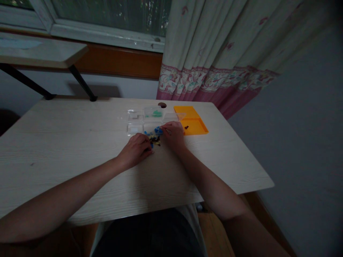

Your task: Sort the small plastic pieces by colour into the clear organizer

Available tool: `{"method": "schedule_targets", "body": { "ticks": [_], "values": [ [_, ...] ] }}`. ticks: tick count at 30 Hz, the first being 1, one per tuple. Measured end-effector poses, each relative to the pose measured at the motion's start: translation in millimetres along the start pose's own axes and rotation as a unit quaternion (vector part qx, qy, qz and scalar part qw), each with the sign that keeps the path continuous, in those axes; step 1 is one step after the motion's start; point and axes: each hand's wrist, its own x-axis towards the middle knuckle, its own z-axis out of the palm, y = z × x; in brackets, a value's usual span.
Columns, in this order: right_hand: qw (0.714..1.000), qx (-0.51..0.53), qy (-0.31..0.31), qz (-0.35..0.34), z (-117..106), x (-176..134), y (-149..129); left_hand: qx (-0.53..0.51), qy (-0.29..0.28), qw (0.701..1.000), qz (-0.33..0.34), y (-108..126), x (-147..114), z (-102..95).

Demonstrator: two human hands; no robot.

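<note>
My left hand rests on the table with its fingers curved and the thumb apart from them. Its fingertips touch the near edge of a small pile of dark, yellow and blue pieces. Over the front of a clear plastic compartment box is my right hand, its thumb and fingertips pinched together beside several small blue pieces. Whatever is between those fingertips is too small to make out. Green pieces lie in a back compartment of the box.
Right of the box lies a flat orange tray with a small dark piece in it. Behind it is a round hole in the tabletop. A raised shelf on black legs stands back left; a curtain hangs behind.
</note>
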Motion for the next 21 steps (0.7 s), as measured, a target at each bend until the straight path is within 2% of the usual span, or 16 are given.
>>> {"method": "schedule_targets", "body": {
  "ticks": [7, 18, 21],
  "values": [
    [1.0, 0.0, -0.005, 0.006, -1.1, -0.3, -0.4, -0.017, 0.017, 1.0, -0.003, 1.9, 1.5, -2.6],
    [1.0, 0.02, 0.014, -0.014, -1.3, -1.7, -1.7, -0.077, 0.08, 0.991, -0.068, -4.4, 2.2, -3.4],
    [0.999, 0.035, 0.011, -0.037, -3.1, -3.2, -7.0, -0.086, 0.081, 0.99, -0.079, -7.3, 2.2, -2.6]
  ]
}}
